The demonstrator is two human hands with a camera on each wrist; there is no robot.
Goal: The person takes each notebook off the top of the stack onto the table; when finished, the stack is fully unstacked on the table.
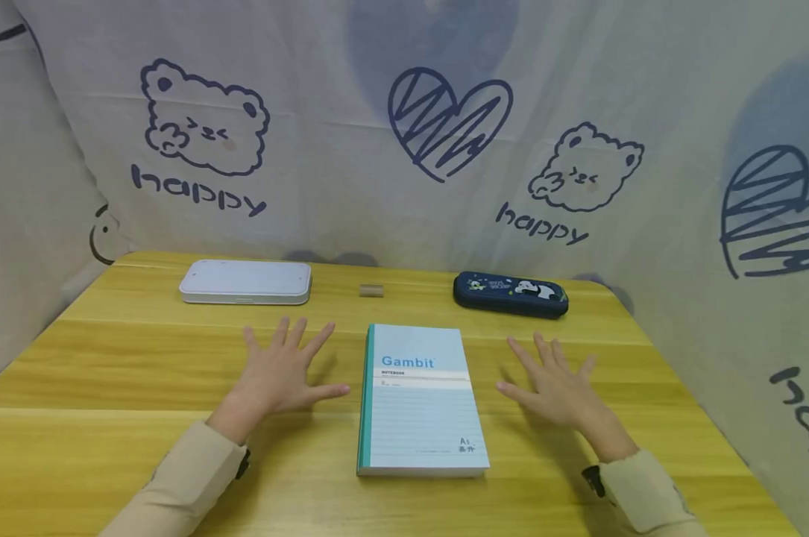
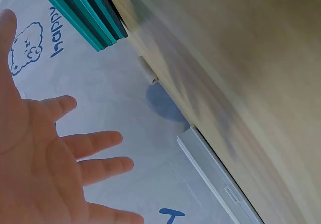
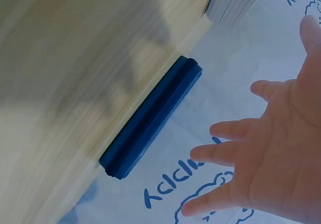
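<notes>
A thick stack of pale blue Gambit notebooks (image 1: pixel 417 418) with teal spines lies at the middle of the table. My left hand (image 1: pixel 273 380) hovers to the left of the stack, fingers spread and holding nothing. On the stack's other side, my right hand (image 1: pixel 558 384) is likewise spread and touches nothing. In the left wrist view the left palm (image 2: pixel 40 158) faces the notebooks' teal spines (image 2: pixel 85 13). The right wrist view shows the right palm (image 3: pixel 281 153), with the dark blue case (image 3: pixel 150 118) beyond the fingers.
A white flat case (image 1: pixel 246 282) lies at the back left of the wooden table (image 1: pixel 297 492). Behind the notebooks is a small brownish cylinder (image 1: pixel 370 291). A dark blue panda pencil case (image 1: pixel 511 294) sits at the back right. A printed curtain (image 1: pixel 323 186) hangs behind the table.
</notes>
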